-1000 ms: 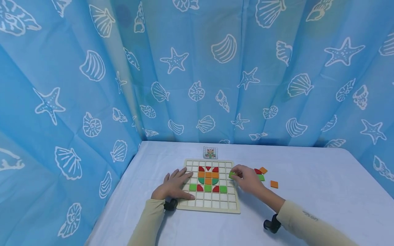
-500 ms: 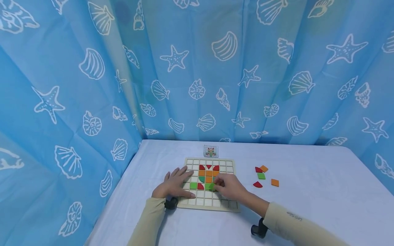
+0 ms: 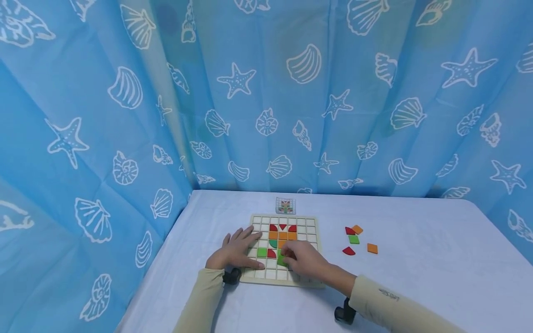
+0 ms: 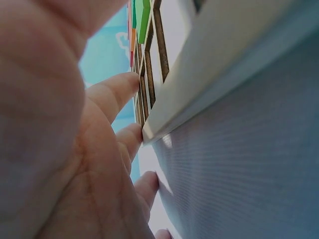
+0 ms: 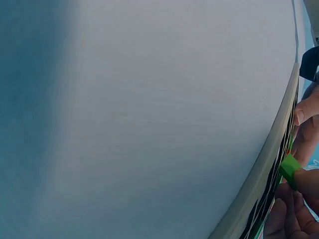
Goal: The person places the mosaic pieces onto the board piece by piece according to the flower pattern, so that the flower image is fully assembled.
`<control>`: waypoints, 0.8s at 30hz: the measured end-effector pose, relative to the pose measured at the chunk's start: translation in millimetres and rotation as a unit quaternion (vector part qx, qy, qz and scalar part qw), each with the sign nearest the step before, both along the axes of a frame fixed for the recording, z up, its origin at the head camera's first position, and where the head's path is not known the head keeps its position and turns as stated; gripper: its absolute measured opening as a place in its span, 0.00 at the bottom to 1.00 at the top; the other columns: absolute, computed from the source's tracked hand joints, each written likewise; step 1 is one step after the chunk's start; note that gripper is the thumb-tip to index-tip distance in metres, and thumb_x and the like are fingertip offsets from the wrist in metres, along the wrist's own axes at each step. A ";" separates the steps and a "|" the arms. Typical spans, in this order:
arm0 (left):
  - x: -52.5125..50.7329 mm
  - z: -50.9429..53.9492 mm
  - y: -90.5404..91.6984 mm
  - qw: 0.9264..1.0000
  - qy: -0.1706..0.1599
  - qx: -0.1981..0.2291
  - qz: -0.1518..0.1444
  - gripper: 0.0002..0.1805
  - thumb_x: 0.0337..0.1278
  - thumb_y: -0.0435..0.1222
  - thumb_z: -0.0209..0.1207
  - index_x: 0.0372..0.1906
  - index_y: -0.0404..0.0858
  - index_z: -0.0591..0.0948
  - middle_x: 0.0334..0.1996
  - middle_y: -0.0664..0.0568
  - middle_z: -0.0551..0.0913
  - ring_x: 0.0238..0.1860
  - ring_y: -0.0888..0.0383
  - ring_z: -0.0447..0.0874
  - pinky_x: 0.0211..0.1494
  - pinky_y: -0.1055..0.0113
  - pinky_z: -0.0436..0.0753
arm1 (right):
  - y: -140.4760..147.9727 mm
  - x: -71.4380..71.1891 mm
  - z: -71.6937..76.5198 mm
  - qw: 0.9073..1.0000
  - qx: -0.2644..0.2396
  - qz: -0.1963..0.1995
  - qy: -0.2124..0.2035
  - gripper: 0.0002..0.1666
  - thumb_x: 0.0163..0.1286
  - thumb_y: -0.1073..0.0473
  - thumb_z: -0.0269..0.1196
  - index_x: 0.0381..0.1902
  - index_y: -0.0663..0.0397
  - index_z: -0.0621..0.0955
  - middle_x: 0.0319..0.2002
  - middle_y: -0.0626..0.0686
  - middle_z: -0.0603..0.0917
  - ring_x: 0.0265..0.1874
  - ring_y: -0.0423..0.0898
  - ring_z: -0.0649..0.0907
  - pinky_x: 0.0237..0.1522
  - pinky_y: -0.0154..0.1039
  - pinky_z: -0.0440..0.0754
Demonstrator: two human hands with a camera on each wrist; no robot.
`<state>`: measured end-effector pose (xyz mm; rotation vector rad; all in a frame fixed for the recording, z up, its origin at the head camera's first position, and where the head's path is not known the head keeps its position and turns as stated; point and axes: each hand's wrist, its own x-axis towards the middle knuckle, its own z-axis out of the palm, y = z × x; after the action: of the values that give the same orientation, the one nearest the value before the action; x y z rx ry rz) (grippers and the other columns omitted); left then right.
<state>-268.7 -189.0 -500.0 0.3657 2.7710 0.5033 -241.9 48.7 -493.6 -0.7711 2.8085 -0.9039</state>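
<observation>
A square cream grid board [image 3: 308,223] lies on the table with colored tiles set in its middle cells. My left hand [image 3: 236,250] rests spread over its left edge, fingers straight; the left wrist view shows fingertips touching the rim. With thumb and fingers my right hand [image 3: 306,260] pinches a green square tile [image 5: 289,169], low over the board's middle column. Around it sit a red quarter-round tile [image 3: 271,253], a light green tile [image 3: 262,252], orange tiles [image 3: 282,236] and a dark green tile [image 3: 272,243]. The right hand covers the board's lower right cells.
Right of the board lie loose tiles: a red one [image 3: 349,251], a green one [image 3: 354,239], an orange one [image 3: 372,249], plus another red and orange pair. A small patterned card [image 3: 285,206] lies behind the board. Blue shell-print curtain [image 3: 266,92] hangs behind the white table.
My right hand has carried the green tile from the board's right edge leftward to the middle column, then slightly nearer me. The left hand has stayed in place.
</observation>
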 end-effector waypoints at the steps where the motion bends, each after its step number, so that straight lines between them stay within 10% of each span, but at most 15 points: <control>1: -0.3 -0.6 0.1 1.000 0.000 0.001 0.001 0.55 0.40 0.63 0.71 0.76 0.55 0.61 0.79 0.49 0.52 0.79 0.40 0.43 0.77 0.34 0.43 | -0.2 -0.2 -0.2 1.000 0.000 -0.001 -0.001 0.06 0.65 0.59 0.69 0.39 0.46 0.84 0.30 0.39 0.82 0.31 0.36 0.77 0.39 0.31 0.81; 15: 0.1 -3.6 -0.5 1.000 0.001 0.007 0.000 0.55 0.40 0.64 0.71 0.76 0.55 0.61 0.79 0.50 0.52 0.79 0.40 0.43 0.77 0.34 0.43 | -4.0 3.5 -1.5 1.000 0.018 0.018 -0.010 0.04 0.64 0.62 0.69 0.29 0.48 0.87 0.26 0.40 0.79 0.29 0.38 0.75 0.32 0.30 0.76; 24: 0.3 -0.5 0.3 1.000 0.002 0.004 -0.002 0.54 0.41 0.63 0.71 0.76 0.55 0.62 0.79 0.49 0.52 0.79 0.40 0.43 0.77 0.34 0.43 | -3.2 2.1 -3.3 0.999 0.001 0.009 -0.043 0.08 0.62 0.58 0.71 0.40 0.49 0.87 0.27 0.41 0.79 0.30 0.39 0.75 0.33 0.31 0.76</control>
<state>-268.4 -188.7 -500.5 0.3733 2.7721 0.5138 -239.8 45.5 -496.9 -0.7381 2.7231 -0.9090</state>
